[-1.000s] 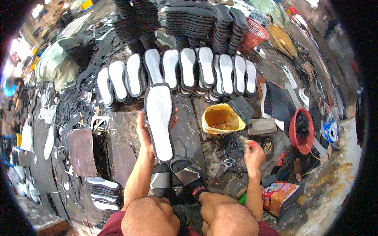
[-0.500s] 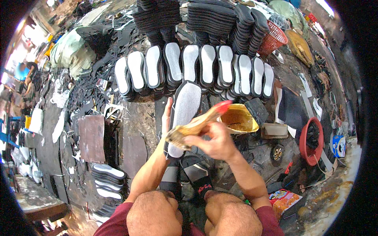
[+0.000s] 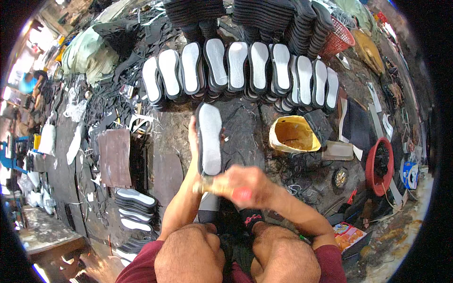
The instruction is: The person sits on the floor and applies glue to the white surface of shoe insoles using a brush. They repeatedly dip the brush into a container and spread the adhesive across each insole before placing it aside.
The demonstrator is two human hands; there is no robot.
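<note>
Brush (image 3: 204, 185), one, blurred, right hand (image 3: 253, 181) closed round its handle; bristle end by the sole's near end, contact unclear. Sole (image 3: 210, 139), one held, raised ahead of the knees, white face up; left hand (image 3: 193, 144) wrapped round it from beneath, thumb one edge, fingertips the other. Probably light, bendy, not fragile, face maybe tacky; best gripped by dark edges at mid-length. Yellow pot (image 3: 278, 132), one, to the right. Beyond, white-topped soles (image 3: 237, 66) in a row: eleven tops, one part-hidden; layers below uncountable. Red basket (image 3: 340, 38), one, farther back.
</note>
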